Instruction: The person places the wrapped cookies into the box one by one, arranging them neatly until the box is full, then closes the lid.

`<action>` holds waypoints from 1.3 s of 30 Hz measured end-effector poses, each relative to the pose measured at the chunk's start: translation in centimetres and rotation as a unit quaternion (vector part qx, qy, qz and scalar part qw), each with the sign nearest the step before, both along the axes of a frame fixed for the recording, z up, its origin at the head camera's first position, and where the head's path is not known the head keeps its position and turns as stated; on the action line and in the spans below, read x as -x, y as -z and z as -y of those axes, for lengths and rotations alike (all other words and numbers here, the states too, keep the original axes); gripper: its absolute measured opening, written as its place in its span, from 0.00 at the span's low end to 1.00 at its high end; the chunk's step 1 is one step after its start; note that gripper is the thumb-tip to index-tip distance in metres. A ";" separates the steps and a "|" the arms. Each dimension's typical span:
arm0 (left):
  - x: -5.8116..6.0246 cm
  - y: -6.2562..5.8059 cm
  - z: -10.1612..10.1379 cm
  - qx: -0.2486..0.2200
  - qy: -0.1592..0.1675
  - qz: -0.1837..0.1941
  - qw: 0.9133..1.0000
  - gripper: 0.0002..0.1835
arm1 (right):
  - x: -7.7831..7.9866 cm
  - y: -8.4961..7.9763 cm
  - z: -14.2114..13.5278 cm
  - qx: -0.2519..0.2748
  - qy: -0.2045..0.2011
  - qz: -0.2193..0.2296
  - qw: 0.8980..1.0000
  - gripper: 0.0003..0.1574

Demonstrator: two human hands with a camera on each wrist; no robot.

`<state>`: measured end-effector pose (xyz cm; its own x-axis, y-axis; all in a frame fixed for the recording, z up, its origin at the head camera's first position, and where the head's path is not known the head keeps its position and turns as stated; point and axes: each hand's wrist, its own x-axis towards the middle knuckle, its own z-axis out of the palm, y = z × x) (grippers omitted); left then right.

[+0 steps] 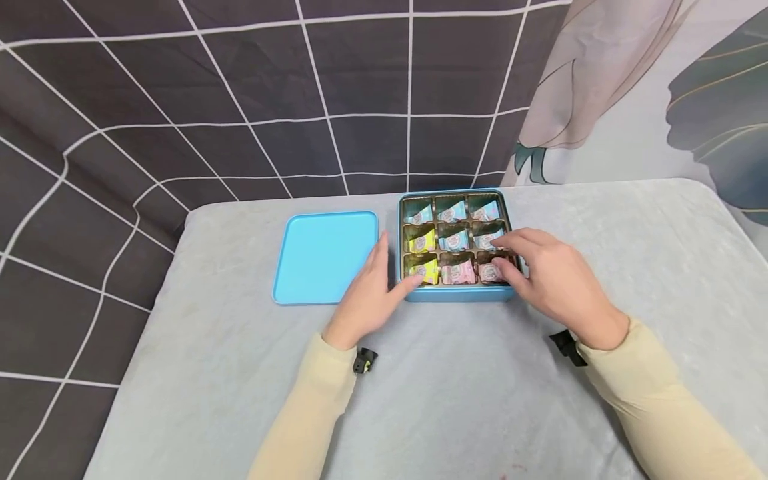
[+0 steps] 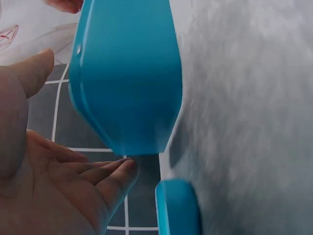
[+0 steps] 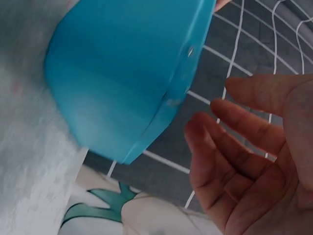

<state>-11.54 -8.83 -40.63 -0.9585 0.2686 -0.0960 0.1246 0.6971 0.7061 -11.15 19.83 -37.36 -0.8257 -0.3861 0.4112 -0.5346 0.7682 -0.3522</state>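
Observation:
A blue tin box [image 1: 459, 294] holds a compartmented insert with wrapped candies, one to a compartment. Blue candies [image 1: 453, 212] fill the back row, yellow ones [image 1: 423, 241] lie at the left, and a pink candy [image 1: 459, 272] sits at the front. My left hand [image 1: 367, 300] is beside the box's left side, fingers straight and thumb over the front left corner. Above the right edge hovers my right hand [image 1: 555, 283], its thumb and forefinger apart over the right-hand candies. Nothing shows between its loosely bent fingers [image 3: 200, 142] in the right wrist view.
The blue lid [image 1: 327, 260] lies flat left of the box, close to my left hand. Both stand on a grey cloth-covered table [image 1: 456, 400]. Behind hang a dark gridded cloth [image 1: 366, 87] and a patterned curtain [image 1: 606, 73].

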 end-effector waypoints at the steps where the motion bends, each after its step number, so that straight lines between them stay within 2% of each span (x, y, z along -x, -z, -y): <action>1: 0.0 -0.1 0.2 0.002 -0.004 -0.005 1.000 0.51 | 0.0 -0.1 0.2 0.005 0.000 0.001 1.000 0.17; 9: -0.4 -1.3 3.1 0.024 -0.041 -0.026 0.999 0.51 | -0.3 -0.6 2.8 0.036 -0.008 0.010 0.999 0.20; 15: -0.5 -1.9 5.8 0.030 -0.071 -0.040 0.996 0.50 | -0.3 -0.9 4.9 0.040 -0.024 0.026 0.999 0.22; 24: -1.0 -2.2 9.6 0.048 -0.119 -0.029 0.991 0.52 | -0.3 -1.4 8.2 0.039 -0.056 0.054 0.996 0.26; 30: -1.2 -2.2 10.7 0.050 -0.137 -0.029 0.989 0.52 | -0.5 -1.7 10.4 0.046 -0.054 0.071 0.995 0.28; 39: -1.9 -2.2 11.6 0.053 -0.159 -0.009 0.986 0.52 | -0.5 -1.5 12.8 0.042 -0.051 0.089 0.994 0.27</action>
